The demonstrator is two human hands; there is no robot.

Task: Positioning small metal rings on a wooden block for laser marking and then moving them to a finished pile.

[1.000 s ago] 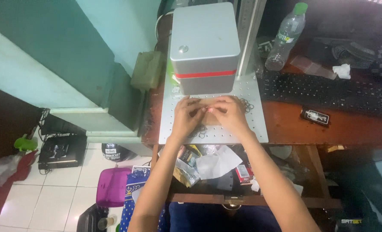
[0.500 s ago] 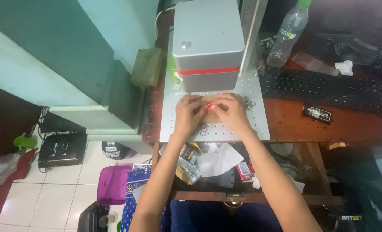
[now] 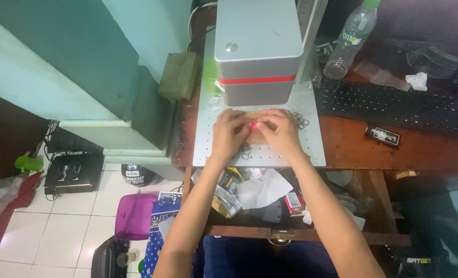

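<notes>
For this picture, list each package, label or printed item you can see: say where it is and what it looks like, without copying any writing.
Plastic bottle: back right of the desk, clear, green cap, pale label band.
Small carton: open drawer below the desk, red and white.
Foil packet: drawer's left side, crumpled, shiny.
Round lid: floor beside the desk, dark with white print.

keyboard (image 3: pixel 393 105) right of plate (image 3: pixel 311 149), bottle (image 3: pixel 350 38) behind keyboard

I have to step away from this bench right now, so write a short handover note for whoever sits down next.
Left hand and right hand: both flat on the perforated metal plate, fingertips pinching a small piece under the red light dot.
Grey machine head sits directly above.
Loose metal rings lie right of the hands.
Whether the piece is marked cannot be told.
</notes>
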